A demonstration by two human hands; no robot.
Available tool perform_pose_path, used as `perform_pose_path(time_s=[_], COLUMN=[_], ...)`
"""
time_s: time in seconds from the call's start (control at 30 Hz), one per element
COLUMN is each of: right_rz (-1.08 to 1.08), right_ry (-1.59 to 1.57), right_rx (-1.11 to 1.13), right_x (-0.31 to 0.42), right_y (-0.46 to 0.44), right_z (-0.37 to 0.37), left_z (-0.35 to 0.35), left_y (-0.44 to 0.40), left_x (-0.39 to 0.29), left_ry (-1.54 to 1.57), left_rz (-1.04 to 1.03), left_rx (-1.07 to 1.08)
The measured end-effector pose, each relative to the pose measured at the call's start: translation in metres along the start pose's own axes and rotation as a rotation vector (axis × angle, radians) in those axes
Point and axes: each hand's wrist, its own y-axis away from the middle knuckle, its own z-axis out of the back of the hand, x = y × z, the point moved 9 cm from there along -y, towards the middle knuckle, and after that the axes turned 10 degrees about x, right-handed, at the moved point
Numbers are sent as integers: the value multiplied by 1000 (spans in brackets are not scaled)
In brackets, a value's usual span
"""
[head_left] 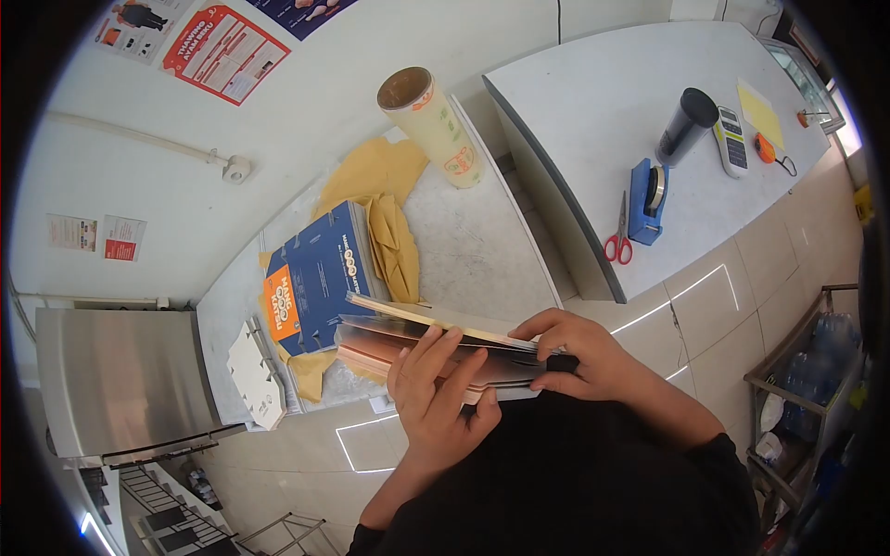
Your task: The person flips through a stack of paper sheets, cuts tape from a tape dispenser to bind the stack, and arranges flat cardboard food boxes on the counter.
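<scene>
A stack of thin flat sheets or folded cartons (431, 349), its layers fanned apart, is held in front of the black-clothed body. My left hand (438, 385) lies across the near left part of the stack, fingers closed on its edges. At the right end, my right hand (579, 357) pinches the stack between thumb and fingers. Just beyond, a pile of blue and orange printed cartons (320, 269) rests on the white table (464, 227), beside crumpled brown paper (394, 246). Several white flat pieces (255, 375) lie at the table's left end.
A wide roll (440, 139) stands at the table's back. The second table (575, 83) holds red scissors (619, 239), a blue tape dispenser (644, 208), a dark tumbler (686, 125) and a calculator (731, 144). A rack with bottles (816, 371) stands right; a steel cabinet (116, 380) left.
</scene>
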Motion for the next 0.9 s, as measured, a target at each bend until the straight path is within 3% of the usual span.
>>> perform_pose_path(time_s=[0.9], right_rz=[-3], right_ry=[-33], right_rx=[-18], right_x=[1], right_y=[-1], right_z=[0], left_z=[0], left_y=[-1], left_x=[-1], left_ry=[14], left_rz=[24], left_rx=[-9])
